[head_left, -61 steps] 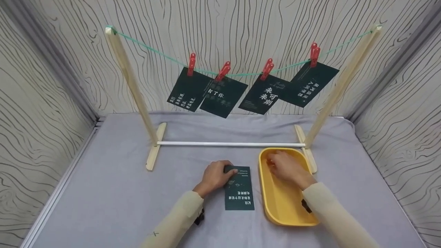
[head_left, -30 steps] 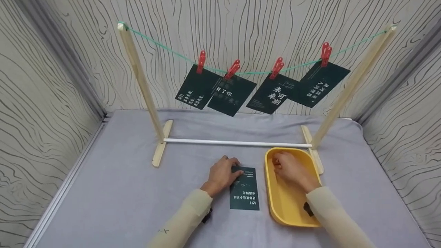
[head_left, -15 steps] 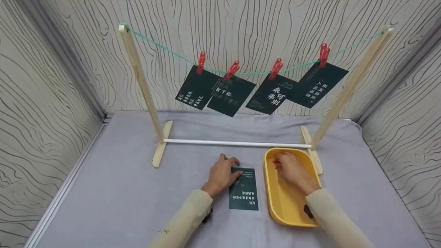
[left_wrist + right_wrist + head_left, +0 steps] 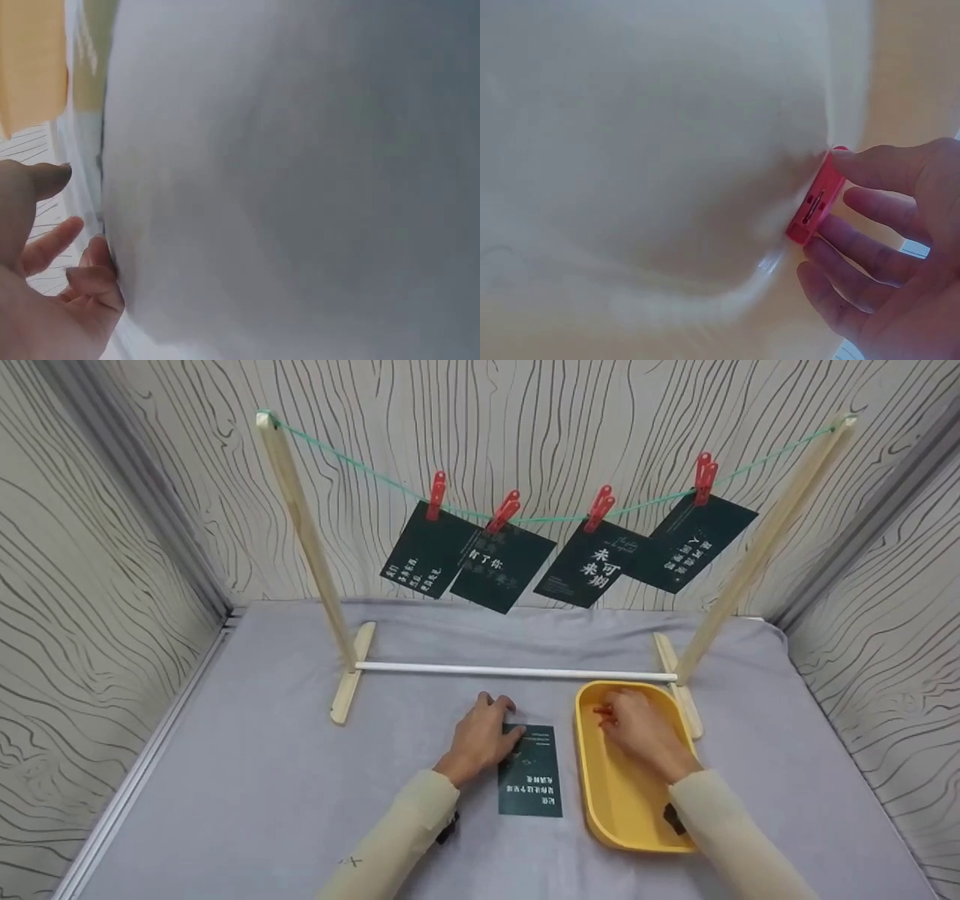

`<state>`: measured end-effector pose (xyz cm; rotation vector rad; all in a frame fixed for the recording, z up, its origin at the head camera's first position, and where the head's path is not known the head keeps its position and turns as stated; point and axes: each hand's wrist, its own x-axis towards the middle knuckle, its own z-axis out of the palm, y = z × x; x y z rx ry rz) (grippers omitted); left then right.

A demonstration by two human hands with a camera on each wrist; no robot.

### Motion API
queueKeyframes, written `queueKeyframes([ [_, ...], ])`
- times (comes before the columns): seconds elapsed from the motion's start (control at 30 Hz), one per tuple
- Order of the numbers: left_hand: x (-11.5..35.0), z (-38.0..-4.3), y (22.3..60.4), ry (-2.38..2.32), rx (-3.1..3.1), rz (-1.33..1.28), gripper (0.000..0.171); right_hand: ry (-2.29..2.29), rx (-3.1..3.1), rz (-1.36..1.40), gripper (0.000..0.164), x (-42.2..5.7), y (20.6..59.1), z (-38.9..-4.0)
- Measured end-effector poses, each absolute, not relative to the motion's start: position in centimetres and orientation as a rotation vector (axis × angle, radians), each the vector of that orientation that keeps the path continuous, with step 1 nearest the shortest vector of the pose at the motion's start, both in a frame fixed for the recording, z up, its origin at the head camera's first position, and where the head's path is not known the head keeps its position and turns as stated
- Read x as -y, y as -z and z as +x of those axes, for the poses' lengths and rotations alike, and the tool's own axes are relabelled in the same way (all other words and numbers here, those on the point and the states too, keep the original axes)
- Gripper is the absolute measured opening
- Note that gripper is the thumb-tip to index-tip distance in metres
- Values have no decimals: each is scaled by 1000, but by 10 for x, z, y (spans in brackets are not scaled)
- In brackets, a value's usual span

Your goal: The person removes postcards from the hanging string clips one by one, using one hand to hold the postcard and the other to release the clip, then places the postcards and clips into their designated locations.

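My right hand [image 4: 637, 727] is inside the yellow bin [image 4: 585, 780], near its far end. Its thumb and fingers pinch a red clothespin [image 4: 817, 199], seen clearly in the right wrist view against the bin's corner. On the grey cloth left of the bin lies a dark green card [image 4: 531, 780] with white writing. My left hand [image 4: 480, 739] rests at that card's upper left corner, thumb over its edge. In the left wrist view, the left thumb [image 4: 49, 180] stands apart from the loosely bent fingers, with nothing gripped between them.
Behind the hands stands a wooden frame [image 4: 300, 532] with a white crossbar [image 4: 517, 670]. A sagging green string [image 4: 360, 467] joins its posts. Several dark cards, such as one with large characters [image 4: 589, 562], hang from it by red clothespins [image 4: 502, 512]. Patterned walls [image 4: 112, 622] enclose the table.
The head view has shifted, so the scene sits slightly further right than two seconds ago. The right fingers have moved a little in the bin, and red now shows at their tips.
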<state>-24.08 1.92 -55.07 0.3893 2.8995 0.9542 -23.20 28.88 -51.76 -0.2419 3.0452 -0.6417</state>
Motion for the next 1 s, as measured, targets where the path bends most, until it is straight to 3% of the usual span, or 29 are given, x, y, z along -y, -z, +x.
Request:
queueKeyframes([
  [0.2,-10,-246,541,-1081,-2899,331,39,635,-3055,-250,21,-289,513,-232],
  [0.5,0,-254,537,-1350,-2830,277,32,661,-3046,-299,20,-284,506,-231],
  [0.77,3,-256,535,-1485,-2769,248,31,662,-3044,-271,33,-279,492,-227],
  [1.0,6,-256,536,-1534,-2769,240,28,649,-3073,-243,33,-275,473,-227],
])
